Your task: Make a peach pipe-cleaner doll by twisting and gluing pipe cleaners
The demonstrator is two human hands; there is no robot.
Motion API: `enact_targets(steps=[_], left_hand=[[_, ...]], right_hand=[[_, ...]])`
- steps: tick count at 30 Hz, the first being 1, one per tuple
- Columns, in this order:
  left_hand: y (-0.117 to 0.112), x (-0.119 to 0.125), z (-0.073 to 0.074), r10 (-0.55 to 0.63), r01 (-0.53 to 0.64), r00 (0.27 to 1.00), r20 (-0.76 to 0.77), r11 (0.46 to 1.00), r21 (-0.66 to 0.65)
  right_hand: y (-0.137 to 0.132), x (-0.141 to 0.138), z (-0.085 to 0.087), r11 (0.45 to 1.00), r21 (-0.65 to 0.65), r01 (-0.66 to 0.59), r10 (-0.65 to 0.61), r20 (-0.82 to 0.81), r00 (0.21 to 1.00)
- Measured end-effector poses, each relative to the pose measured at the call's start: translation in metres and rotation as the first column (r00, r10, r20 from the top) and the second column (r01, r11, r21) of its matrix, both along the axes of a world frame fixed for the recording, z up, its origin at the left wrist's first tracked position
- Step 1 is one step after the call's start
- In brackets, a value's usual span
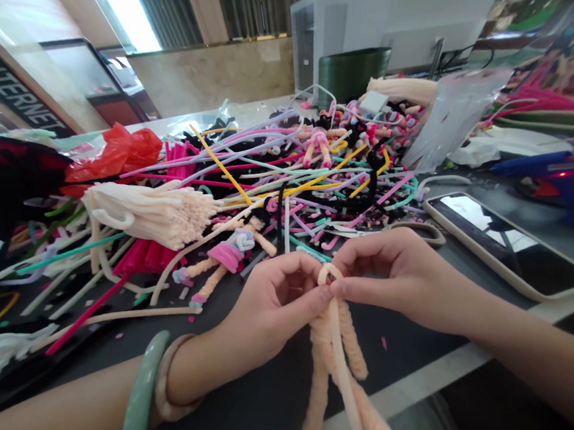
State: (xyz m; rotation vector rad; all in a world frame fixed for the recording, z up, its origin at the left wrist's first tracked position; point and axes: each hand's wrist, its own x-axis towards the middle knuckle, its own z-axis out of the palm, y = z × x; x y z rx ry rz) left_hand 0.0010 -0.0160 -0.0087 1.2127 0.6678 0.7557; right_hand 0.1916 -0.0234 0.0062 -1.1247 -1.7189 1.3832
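A peach pipe-cleaner doll figure point(321, 341) with twisted limbs hangs down between my hands, over the table's near edge. At its top is a small loop of pale pipe cleaner, and a long straight end runs down in front of the limbs. My left hand point(284, 301) pinches the loop from the left with thumb and forefinger. From the right, my right hand point(386, 273) pinches the same loop, its thumb tip meeting the left thumb. A finished-looking pipe-cleaner doll point(225, 256) in pink and lilac lies just beyond my left hand.
A smartphone point(512, 243) lies at the right, with a blue glue gun point(567, 176) behind it. Scissors point(417, 231) rest beyond my right hand. A cream pipe-cleaner bundle point(157, 208), a red plastic bag point(118, 155) and a heap of coloured pipe cleaners point(309, 180) cover the table's far part.
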Motion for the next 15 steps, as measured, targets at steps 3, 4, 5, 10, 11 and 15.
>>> enact_targets(steps=[3, 4, 5, 10, 11, 15], left_hand=[[-0.0007, -0.0001, -0.0011, -0.020, 0.020, 1.000, 0.013, 1.000, 0.016], [-0.0009, -0.0002, -0.0014, -0.031, 0.031, 0.999, 0.018, 0.999, 0.017], [-0.0010, -0.0003, -0.0017, -0.040, 0.040, 0.999, 0.020, 0.999, 0.016], [-0.0011, -0.0011, -0.0027, -0.043, 0.043, 0.999, -0.015, 0.999, 0.030], [-0.0012, -0.0011, -0.0027, -0.038, 0.038, 0.999, -0.023, 0.999, 0.035], [-0.0019, -0.0005, -0.0013, -0.016, 0.018, 0.999, -0.046, 0.999, 0.044]], right_hand=[[-0.0006, -0.0005, 0.0011, 0.999, -0.039, 0.007, -0.009, -0.040, 0.999], [-0.0009, -0.0007, 0.0015, 0.999, -0.051, 0.014, -0.017, -0.055, 0.998], [-0.0012, -0.0008, 0.0019, 0.998, -0.060, 0.022, -0.026, -0.069, 0.997], [-0.0022, -0.0009, 0.0032, 0.996, -0.084, 0.027, -0.034, -0.085, 0.996], [-0.0022, -0.0007, 0.0034, 0.996, -0.089, 0.022, -0.029, -0.084, 0.996], [-0.0020, 0.0000, 0.0038, 0.995, -0.095, 0.019, -0.026, -0.072, 0.997]])
